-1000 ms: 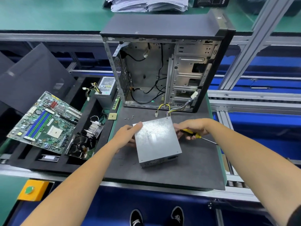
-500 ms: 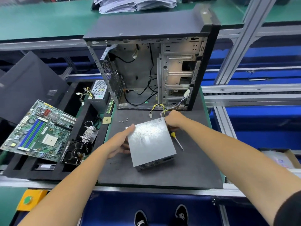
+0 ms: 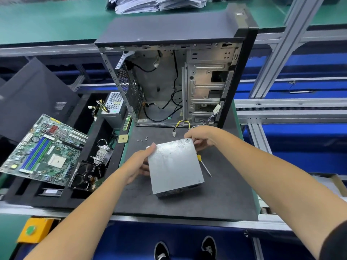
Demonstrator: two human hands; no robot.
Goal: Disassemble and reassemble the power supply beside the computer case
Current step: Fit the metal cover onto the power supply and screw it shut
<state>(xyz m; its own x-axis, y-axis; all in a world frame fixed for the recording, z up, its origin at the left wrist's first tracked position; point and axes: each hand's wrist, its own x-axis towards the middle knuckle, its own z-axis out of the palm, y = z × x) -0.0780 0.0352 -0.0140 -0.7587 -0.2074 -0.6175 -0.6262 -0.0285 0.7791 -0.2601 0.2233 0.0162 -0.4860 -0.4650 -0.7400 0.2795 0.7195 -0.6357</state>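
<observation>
Now my left hand (image 3: 139,163) gripped the left edge of the one power supply (image 3: 174,166) at the middle of the black mat (image 3: 221,199), while my right hand (image 3: 201,136) curled round its far corner. One screwdriver (image 3: 203,165) lay just beside it, one computer case (image 3: 178,76) stood at the mat's far edge, four small screws (image 3: 142,139) nearby.

open mat (image 3: 221,199) nearside, case (image 3: 178,76) behind, screwdriver (image 3: 203,165) right
</observation>
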